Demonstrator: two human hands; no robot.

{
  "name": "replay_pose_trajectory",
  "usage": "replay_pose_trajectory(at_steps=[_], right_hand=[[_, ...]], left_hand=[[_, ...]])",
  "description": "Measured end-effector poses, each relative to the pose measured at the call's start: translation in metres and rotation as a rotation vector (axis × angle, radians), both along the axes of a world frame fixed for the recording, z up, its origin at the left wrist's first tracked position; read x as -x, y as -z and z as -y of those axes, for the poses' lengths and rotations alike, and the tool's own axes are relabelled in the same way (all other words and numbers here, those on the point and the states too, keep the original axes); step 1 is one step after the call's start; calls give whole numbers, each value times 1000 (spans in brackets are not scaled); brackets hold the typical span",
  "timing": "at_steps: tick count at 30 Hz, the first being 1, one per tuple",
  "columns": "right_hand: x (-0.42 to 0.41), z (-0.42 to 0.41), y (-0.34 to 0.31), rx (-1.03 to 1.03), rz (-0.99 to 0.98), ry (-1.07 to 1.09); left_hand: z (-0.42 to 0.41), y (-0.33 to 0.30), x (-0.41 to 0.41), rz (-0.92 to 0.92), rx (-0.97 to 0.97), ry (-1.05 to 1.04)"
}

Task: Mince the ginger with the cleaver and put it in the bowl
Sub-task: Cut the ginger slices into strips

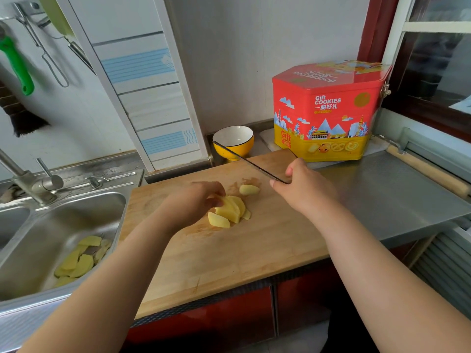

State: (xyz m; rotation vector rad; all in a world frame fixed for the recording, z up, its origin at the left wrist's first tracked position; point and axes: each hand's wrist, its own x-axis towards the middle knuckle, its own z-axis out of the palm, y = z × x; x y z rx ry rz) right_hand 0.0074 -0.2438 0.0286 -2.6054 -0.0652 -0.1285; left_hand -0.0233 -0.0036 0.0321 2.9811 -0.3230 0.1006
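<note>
Containers: yellow bowl (233, 141), white inside, sits at 12 o'clock just past the far edge of the cutting board (224, 240); nothing visible in it. Sink basin (76, 225) at 9 o'clock holds a pile of pale yellow peelings (81, 258). Red/yellow cookie tin (328, 110) at 1–2 o'clock, lid on, stands just behind the board's far R corner.

Ginger slices (229, 211) fanned in a stack near board centre; one separate ginger chunk (249, 189) just beyond at 1 o'clock. Not yet minced.

Grips: left hand (196, 202) w/ fingers curled, fingertips pinching the stack at its L side. Right hand (303, 187) wrapped around the handle of the cleaver (252, 163), blade lifted off the board, tilted, tip pointing toward the bowl.

Edges/room: board's near half bare; L edge abuts the sink rim, near edge overhangs the counter front. Steel counter (382, 194) at 3 o'clock.

Around: faucet (28, 179) at 9–10 o'clock; rolling pin (428, 171) along the counter's R edge; utensils hang on the wall at 10–11 o'clock.
</note>
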Motion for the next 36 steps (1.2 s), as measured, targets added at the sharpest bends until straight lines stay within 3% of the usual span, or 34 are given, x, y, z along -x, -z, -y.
replay_pose_trajectory(at_steps=[8,14,24,36], right_hand=[[-14,-3,2,57,-86,3],[-18,-7,3,106,-73,7],[-16,-13,4,166,-101,-9],[-7,-5,6,-20,-59,-18]], left_hand=[[-3,10,-5,-72,-112,44],[-4,22,-3,-236,197,22],[2,23,-5,-219,52,8],[-2,28,11,-167,-6,-22]])
